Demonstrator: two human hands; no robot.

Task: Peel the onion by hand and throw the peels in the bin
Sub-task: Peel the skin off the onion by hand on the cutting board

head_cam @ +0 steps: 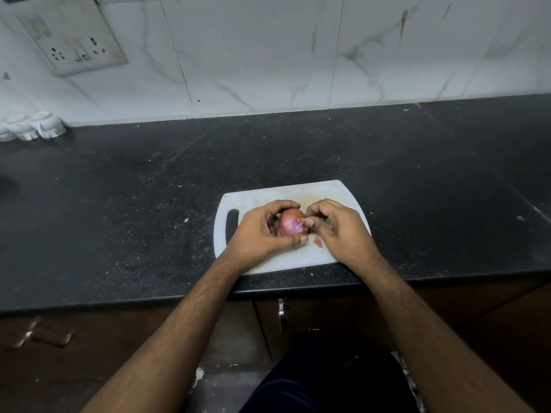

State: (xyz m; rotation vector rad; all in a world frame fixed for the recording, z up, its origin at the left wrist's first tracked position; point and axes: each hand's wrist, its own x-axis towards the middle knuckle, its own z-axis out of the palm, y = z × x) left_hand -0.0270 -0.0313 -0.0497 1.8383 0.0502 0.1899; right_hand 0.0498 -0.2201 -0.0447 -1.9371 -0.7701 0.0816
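A small red onion point(290, 223) is held just above a white cutting board point(262, 198) near the counter's front edge. My left hand point(262, 231) grips the onion from the left, fingers curled over its top and thumb under it. My right hand point(334, 228) pinches at the skin on the onion's right end with thumb and fingertips. Part of the skin is off, showing shiny purple flesh. A small scrap of peel point(318, 242) lies on the board below my right hand. No bin is in view.
The board lies on a black speckled counter point(119, 204) backed by a white marble-tiled wall. A socket plate point(74, 40) is on the wall at upper left, white objects point(29, 126) at the counter's far left. Dark cabinet doors point(477, 308) run below the counter.
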